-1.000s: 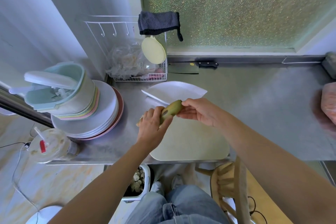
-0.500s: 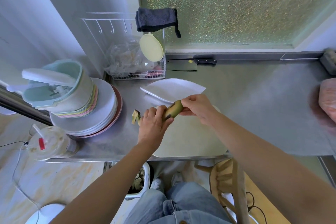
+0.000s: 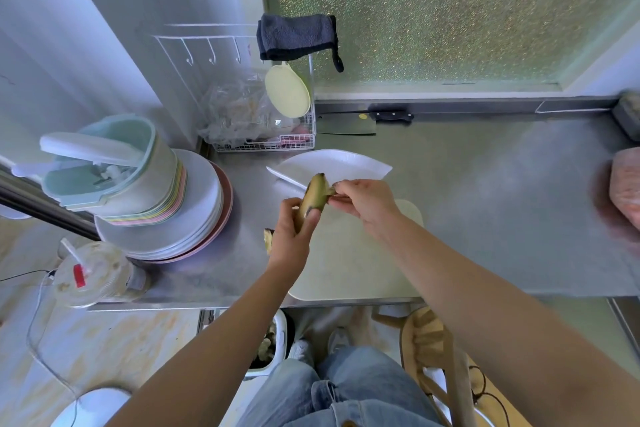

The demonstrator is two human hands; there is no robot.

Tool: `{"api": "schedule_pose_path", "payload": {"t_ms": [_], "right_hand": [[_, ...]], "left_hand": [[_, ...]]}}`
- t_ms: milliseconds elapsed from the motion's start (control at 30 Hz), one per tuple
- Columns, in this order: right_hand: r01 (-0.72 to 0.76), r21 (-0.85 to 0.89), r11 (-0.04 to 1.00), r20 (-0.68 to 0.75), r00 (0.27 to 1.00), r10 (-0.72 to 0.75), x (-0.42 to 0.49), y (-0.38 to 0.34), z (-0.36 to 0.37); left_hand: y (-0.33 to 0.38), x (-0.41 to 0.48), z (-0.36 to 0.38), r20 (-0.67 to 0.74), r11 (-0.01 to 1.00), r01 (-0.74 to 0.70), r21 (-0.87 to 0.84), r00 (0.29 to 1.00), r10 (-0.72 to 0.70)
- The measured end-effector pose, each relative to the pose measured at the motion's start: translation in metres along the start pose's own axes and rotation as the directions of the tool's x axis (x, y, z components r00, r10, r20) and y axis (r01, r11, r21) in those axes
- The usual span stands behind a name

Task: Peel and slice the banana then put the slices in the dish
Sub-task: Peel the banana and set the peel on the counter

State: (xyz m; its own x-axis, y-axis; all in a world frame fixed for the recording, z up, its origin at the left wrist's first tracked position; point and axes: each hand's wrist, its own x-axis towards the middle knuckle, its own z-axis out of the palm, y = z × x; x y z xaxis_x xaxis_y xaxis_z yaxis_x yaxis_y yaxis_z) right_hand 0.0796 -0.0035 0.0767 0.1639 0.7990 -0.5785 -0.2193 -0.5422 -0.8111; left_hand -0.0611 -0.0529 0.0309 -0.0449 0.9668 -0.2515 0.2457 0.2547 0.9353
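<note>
Here, left hand [image 3: 290, 242] gripping banana [image 3: 312, 196], right hand [image 3: 365, 204] pinching peel.

Dish [image 3: 349, 163] behind cutting board [image 3: 356, 263] — plate stack [image 3: 194, 218] left, cleaver [image 3: 346, 124] beyond.

Middle of banana [image 3: 314, 194] behind left hand [image 3: 289, 241]; blurry pink bundle [image 3: 625, 189] half beyond right edge.

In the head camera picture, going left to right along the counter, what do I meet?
Drink cup with a straw → stack of plates → left hand holding the banana → right hand pinching its peel → blurry pink thing at the edge.
</note>
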Motion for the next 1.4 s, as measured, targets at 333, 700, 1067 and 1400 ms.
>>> {"api": "schedule_pose_path", "payload": {"t_ms": [333,700,1067,1400], "right_hand": [[-0.210,-0.064,0.975,-0.031,0.977,0.209,-0.004,0.041,-0.009],[0.130,-0.398,0.908,0.006,0.990,-0.139,-0.009,0.003,-0.016],[0.146,-0.129,0.981,0.172,0.977,-0.123,-0.008,-0.025,-0.015],[0.202,-0.128,0.971,-0.055,0.976,-0.211,-0.007,-0.021,-0.015]], "left_hand": [[0.033,0.010,-0.012,-0.219,0.811,0.035,-0.583,0.955,-0.198],[0.035,0.012,-0.026,-0.018,0.811,0.196,-0.551,0.969,-0.246],[0.037,-0.005,-0.003,0.140,0.930,0.090,-0.358,0.989,-0.042],[0.036,-0.006,0.012,0.142,0.943,0.077,-0.324,0.989,-0.032]]}}
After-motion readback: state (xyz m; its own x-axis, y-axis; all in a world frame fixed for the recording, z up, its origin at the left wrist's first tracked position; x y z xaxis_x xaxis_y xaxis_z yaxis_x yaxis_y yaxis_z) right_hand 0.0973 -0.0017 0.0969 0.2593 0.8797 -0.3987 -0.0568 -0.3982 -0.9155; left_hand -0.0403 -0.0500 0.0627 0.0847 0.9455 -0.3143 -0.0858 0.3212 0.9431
